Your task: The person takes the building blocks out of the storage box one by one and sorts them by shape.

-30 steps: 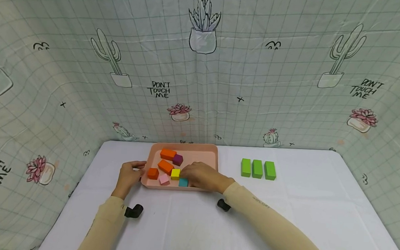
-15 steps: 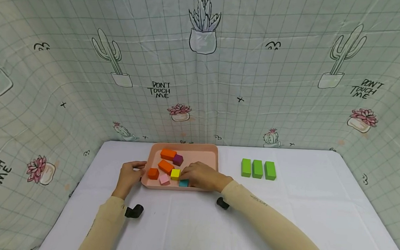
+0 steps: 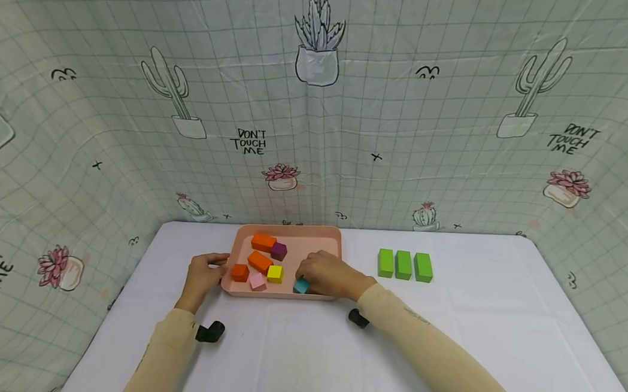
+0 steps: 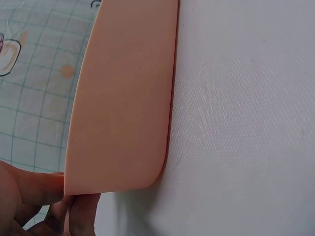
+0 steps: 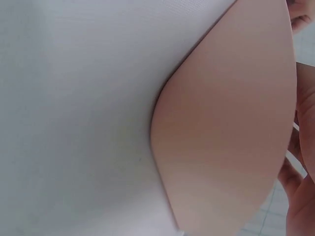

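A shallow peach tray (image 3: 319, 235) lies on the white table. My left hand (image 3: 202, 278) is at its left end; in the left wrist view, that hand's fingers (image 4: 83, 214) hold the tray's corner by the rim and outer wall. My right hand (image 3: 331, 275) reaches over the front rim and pinches a teal cube (image 3: 301, 286), slightly turned, in the tray's front right part. The right wrist view shows mostly the tray's outside wall (image 5: 224, 118), and the cube is hidden there. Left of the teal cube sit a yellow cube (image 3: 275, 273) and a pink cube (image 3: 257, 281).
Also in the tray are two long orange blocks, one behind (image 3: 264, 242) and one nearer (image 3: 260, 261), a red-orange block (image 3: 240, 272) and a purple cube (image 3: 279, 251). Three green blocks (image 3: 403, 265) stand in a row right of the tray. A patterned cloth (image 3: 351, 120) hangs behind the table.
My right hand has shifted right with the teal cube, which has left the yellow cube's side and turned a little. My left hand and the other blocks stay put.
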Demonstrator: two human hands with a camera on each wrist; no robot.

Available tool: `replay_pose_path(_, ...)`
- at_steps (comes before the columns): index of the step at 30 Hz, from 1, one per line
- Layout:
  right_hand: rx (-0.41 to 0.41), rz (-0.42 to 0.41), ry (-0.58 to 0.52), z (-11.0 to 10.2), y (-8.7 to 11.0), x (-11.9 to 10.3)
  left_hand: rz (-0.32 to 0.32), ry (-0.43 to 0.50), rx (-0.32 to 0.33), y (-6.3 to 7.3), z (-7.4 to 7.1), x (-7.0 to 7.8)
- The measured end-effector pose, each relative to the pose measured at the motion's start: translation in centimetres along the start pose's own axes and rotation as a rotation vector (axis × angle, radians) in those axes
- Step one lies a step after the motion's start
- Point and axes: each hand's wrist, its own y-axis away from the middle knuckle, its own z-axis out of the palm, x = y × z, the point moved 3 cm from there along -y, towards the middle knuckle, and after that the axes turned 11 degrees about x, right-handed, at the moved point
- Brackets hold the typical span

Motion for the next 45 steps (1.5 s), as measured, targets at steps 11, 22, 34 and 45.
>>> replay_pose_path(11,0.162,0.054,0.065,-2.2,2.6,1.1,0.008,-0.013,0.008,0.0,0.1,-0.2)
replay_pose_path(22,0.343,0.158,-0.004,-5.1,6.0,2.0,0.007,-0.005,0.009,0.2,0.2,-0.2)
replay_pose_path(34,0.503,0.297,0.059,-7.0,10.8,2.9,0.032,-0.003,0.005,0.1,0.0,-0.2)
replay_pose_path(45,0.467,0.439,0.122,-6.7,15.5,3.2,0.03,-0.004,0.004,-0.1,0.1,-0.4)
